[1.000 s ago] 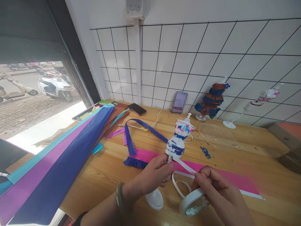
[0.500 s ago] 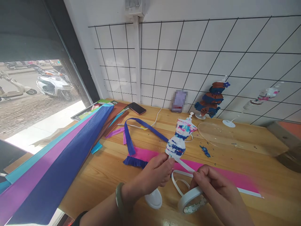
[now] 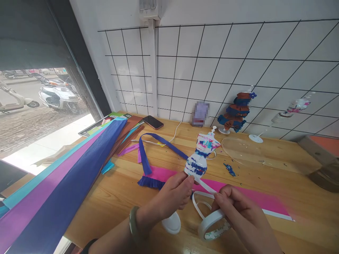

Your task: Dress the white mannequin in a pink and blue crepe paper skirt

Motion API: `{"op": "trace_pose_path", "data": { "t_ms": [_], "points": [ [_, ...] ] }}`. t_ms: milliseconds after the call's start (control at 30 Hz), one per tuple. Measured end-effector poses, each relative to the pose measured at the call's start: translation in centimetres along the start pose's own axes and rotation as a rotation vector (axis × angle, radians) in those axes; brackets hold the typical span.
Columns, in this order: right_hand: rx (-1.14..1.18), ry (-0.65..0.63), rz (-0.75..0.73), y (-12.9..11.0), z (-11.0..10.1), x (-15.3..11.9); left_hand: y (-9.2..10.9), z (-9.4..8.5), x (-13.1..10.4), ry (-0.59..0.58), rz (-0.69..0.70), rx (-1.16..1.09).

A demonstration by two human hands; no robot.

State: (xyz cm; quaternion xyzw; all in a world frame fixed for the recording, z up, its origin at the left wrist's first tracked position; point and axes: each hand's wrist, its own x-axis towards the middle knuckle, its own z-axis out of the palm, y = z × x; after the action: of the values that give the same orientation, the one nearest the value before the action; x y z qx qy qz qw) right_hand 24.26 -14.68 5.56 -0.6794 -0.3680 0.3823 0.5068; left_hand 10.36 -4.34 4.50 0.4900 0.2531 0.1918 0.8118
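Note:
A small white mannequin [image 3: 197,164], smeared with blue and pink scraps, leans to the right in the closed fingers of my left hand [image 3: 174,194]. My left thumb presses a strip of white tape [image 3: 206,186] to its lower edge. That strip stretches taut to my right hand [image 3: 235,208], which is closed on the tape and the roll of double-sided tape [image 3: 213,225]. A loose loop of thin white strip hangs beside the roll. The mannequin's round white base [image 3: 171,223] shows below my left wrist. Behind the hands lies a pink crepe paper strip [image 3: 249,197] with a white edge.
Crepe paper sheets [image 3: 60,187] spread across the left side. A blue paper strip [image 3: 164,138], a phone [image 3: 153,122] and blue scraps [image 3: 229,169] lie on the wooden table. At the back stands a mannequin in a ruffled blue-brown dress [image 3: 235,113]. A box [image 3: 323,151] is at right.
The whole view has shifted slightly. Both hands hold nearly the same pose, with the tape still stretched between the mannequin and my right hand.

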Motion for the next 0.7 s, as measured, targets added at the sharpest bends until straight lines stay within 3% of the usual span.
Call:
{"op": "trace_pose_path", "data": {
  "t_ms": [500, 700],
  "points": [
    [-0.042, 0.004, -0.036, 0.13, 0.18, 0.05, -0.19, 0.12, 0.41, 0.109, -0.027, 0.029],
    [-0.069, 0.053, -0.105, 0.4, 0.65, 0.15, -0.3, 0.41, 0.55, 0.193, 0.038, 0.017]
  ]
}}
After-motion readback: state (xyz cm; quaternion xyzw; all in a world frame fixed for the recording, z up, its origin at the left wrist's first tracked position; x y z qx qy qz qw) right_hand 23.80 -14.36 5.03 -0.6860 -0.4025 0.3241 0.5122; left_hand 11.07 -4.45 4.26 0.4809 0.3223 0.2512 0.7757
